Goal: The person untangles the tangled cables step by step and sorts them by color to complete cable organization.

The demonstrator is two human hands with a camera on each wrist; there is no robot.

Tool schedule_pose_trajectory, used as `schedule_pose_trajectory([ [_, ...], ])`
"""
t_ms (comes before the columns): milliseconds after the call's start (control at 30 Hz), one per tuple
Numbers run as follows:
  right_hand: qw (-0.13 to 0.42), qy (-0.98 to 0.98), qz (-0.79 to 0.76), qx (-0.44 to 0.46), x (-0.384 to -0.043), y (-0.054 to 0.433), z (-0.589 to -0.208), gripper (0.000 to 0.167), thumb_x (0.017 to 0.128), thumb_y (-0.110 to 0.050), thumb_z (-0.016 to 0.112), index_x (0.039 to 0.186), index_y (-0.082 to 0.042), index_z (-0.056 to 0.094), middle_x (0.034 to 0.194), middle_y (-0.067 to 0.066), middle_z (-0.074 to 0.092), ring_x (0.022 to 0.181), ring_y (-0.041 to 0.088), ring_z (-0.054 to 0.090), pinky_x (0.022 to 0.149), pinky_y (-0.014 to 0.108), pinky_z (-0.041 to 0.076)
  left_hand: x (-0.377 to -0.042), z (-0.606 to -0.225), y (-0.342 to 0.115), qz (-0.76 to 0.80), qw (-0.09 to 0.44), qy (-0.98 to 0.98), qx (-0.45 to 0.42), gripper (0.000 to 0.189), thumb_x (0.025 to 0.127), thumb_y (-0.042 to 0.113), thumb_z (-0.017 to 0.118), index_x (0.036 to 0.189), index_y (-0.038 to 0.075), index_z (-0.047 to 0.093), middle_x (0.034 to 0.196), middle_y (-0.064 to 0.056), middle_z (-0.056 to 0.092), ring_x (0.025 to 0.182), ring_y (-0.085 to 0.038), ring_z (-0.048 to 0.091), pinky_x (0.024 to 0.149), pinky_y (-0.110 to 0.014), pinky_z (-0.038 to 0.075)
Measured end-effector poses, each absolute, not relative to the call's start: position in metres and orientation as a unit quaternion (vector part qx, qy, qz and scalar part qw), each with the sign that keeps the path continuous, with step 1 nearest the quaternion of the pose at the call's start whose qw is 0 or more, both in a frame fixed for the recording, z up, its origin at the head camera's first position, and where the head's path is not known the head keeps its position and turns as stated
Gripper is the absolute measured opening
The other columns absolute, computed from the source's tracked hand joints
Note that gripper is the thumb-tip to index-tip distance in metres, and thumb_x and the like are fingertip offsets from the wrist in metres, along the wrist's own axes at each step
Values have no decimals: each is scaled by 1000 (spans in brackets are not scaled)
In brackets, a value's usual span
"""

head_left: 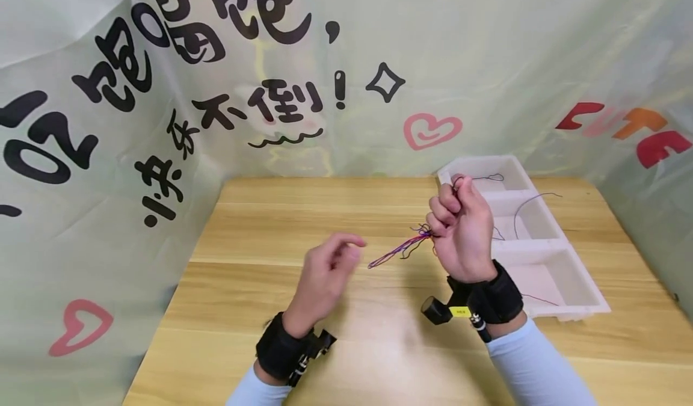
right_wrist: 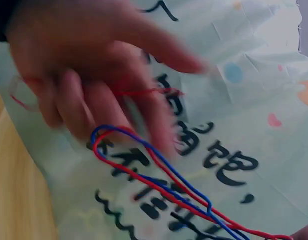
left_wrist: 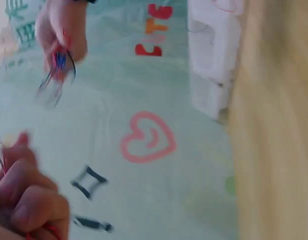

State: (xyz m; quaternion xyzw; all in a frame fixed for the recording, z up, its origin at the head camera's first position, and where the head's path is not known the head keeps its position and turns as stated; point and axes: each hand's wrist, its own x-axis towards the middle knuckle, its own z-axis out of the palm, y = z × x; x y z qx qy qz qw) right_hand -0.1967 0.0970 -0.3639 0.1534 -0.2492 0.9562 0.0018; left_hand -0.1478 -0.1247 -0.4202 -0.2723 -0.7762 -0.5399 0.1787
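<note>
My right hand (head_left: 462, 231) is raised over the near side of the white tray, fingers curled round a bundle of thin cords (head_left: 400, 251). In the right wrist view the bundle's looped red and blue cords (right_wrist: 178, 197) stick out, with dark strands beside them. To the left, my left hand (head_left: 330, 273) hovers above the table, apart from the loop in the head view. A thin red cord (right_wrist: 144, 92) runs through its bent fingers, and the left wrist view shows red cord (left_wrist: 49, 231) at its lower fingers too. That hand is blurred in the right wrist view.
A white tray (head_left: 585, 273) with three compartments stands on the right of the wooden table (head_left: 260, 298). Loose cords lie in it, including a dark loop (head_left: 489, 177), a grey strand (head_left: 517, 216) over the rim and a red strand (head_left: 541, 299). A printed cloth (head_left: 352, 147) encloses the table.
</note>
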Motion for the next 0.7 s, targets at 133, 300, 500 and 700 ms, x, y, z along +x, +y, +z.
schedule_pose_trajectory([
  [133,-8,-276,950,146,-192,88,-369,28,111,-32,34,92,-12,36,71,-1,23,56,11,13,49,22,14,-153,-413,-107,-444,167,-817,-328,11,95,24,74,98,13,71,78,9,56,60,-5,46,54,-17,38],
  [300,-11,-248,957,150,-192,86,-370,26,111,-30,35,94,-10,38,71,-1,23,55,10,13,48,20,12,-155,-410,-99,-417,185,-824,-336,10,93,18,75,97,12,68,78,9,54,59,-1,42,53,-15,36],
  [500,-16,-260,954,147,-189,85,-371,27,111,-30,32,93,-11,38,71,-1,23,55,10,13,48,21,12,-160,-407,-92,-380,204,-829,-357,14,100,24,68,92,13,69,73,11,51,57,1,39,52,-15,31],
  [700,22,-279,949,144,-190,87,-370,28,110,-28,34,91,-9,37,69,-1,18,53,10,12,48,21,9,-154,-411,-93,-362,250,-822,-362,19,99,15,67,80,13,67,62,11,46,51,2,34,48,-15,26],
])
